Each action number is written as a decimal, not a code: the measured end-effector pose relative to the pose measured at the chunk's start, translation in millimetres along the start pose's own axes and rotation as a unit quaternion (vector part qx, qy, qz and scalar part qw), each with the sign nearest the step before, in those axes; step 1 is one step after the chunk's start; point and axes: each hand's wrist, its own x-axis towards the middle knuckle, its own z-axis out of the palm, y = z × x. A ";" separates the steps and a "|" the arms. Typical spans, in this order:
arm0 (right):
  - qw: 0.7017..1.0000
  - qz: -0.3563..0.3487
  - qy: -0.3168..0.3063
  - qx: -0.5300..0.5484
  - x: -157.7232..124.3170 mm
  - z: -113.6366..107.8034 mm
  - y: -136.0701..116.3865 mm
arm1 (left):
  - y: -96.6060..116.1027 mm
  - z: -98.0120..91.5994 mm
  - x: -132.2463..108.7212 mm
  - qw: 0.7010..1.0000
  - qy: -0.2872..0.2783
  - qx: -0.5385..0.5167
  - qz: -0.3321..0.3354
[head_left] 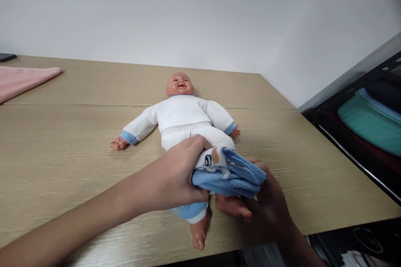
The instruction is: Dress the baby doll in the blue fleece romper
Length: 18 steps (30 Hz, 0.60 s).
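Note:
A baby doll (pixel 184 112) lies on its back on the wooden table, head toward the wall, in a white top and white trousers with blue cuffs. Above its legs a folded blue and white terry cloth item (pixel 230 179), with a small embroidered patch, is held between both hands; its exact kind is hard to make out. My left hand (pixel 178 171) grips its left side, thumb on top. On its right edge, my right hand (pixel 271 196) is closed, its fingers partly hidden behind the cloth. The doll's bare feet (pixel 200 231) show below.
A pink cloth (pixel 28 81) lies at the table's left, near a dark flat object (pixel 6 57). To the right stands a black rack (pixel 326 121) holding green fabric (pixel 369 121). The table's (pixel 78 167) front edge runs below the doll's feet, with dark items underneath at the lower right.

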 end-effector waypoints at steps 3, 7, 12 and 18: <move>0.997 0.057 -0.019 0.052 4.7 -0.5 1.8 | -3.5 -2.6 3.0 0.999 -0.015 -0.013 0.038; 0.981 0.130 -0.088 0.116 21.5 -0.7 8.4 | -12.7 -8.6 10.2 0.997 -0.040 -0.054 0.039; 0.953 0.176 -0.151 0.197 43.9 -9.0 15.9 | -14.8 -11.1 13.1 0.997 -0.065 -0.037 0.008; 0.944 0.166 -0.218 0.186 55.6 -26.3 28.0 | -8.2 -10.2 14.6 0.993 -0.097 -0.044 0.054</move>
